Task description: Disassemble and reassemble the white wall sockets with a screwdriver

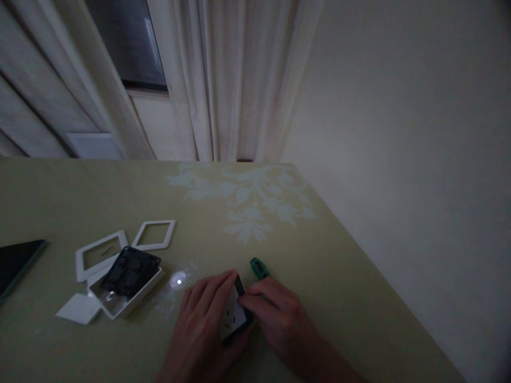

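Observation:
Both my hands meet over a white wall socket lying face up on the green tablecloth. My left hand curls around the socket's left side, fingers closed on it. My right hand is closed on a screwdriver whose green handle sticks out beyond the fingers; its shaft is hidden under the hand, near the socket's right edge.
To the left lie two white square frames, a black socket insert on a white plate, and a small white panel. A dark flat device is at the left edge. The table's right edge runs along the wall.

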A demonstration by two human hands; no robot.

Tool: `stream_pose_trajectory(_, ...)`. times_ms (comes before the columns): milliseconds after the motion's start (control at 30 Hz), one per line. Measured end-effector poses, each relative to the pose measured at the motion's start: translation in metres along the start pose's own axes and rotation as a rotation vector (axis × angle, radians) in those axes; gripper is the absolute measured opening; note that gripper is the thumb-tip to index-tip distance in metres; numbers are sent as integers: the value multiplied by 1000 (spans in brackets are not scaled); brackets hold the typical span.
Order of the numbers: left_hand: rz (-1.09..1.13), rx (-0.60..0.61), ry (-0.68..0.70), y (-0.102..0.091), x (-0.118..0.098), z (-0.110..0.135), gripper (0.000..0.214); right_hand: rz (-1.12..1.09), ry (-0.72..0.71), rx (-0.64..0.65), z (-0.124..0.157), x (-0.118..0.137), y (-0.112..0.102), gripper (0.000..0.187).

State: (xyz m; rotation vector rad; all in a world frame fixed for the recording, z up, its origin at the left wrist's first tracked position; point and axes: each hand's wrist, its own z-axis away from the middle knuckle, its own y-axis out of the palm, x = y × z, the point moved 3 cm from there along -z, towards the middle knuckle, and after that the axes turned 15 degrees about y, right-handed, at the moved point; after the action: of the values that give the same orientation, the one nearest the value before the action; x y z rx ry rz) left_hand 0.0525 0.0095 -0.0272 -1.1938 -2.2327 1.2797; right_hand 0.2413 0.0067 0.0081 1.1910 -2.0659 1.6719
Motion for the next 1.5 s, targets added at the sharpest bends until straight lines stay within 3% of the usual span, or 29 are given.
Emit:
stream_pose_trajectory(200,15,29,-13,1,-2,-1,78,-131,149,37,-2,-5,1,20)
stream_pose_trajectory(367,59,22,-70,1,0,0,80,-237,245,135,-6,-6,-3,38)
stream_pose_trajectory(467,86,32,-74,-2,2,-1,80,-280,293,77,-8,-11,-9,34)
stream_pose_trajectory(600,167,30,-132,-5,0,-3,76,-66,418,-92,-11,-29,-13,22)
stream_pose_trajectory(733,248,37,-153,-6,-5,-5,63,130,593,32,-15,-44,-6,47)
stream_pose_trajectory(800,257,50,-130,-7,-5,-5,56,152,632,102,-16,-46,-4,46)
stream_pose_trajectory(1033,297,80,-84,-11,1,-6,50,92,626,92,-19,-43,-5,39)
stream_pose_trajectory(1200,394,-17,-224,-9,3,-16,17,90,619,82,-20,-43,-1,39)
stream_pose_trajectory(1500,676,-45,-426,-1,14,-16,11,92,613,89,-21,-40,0,40)
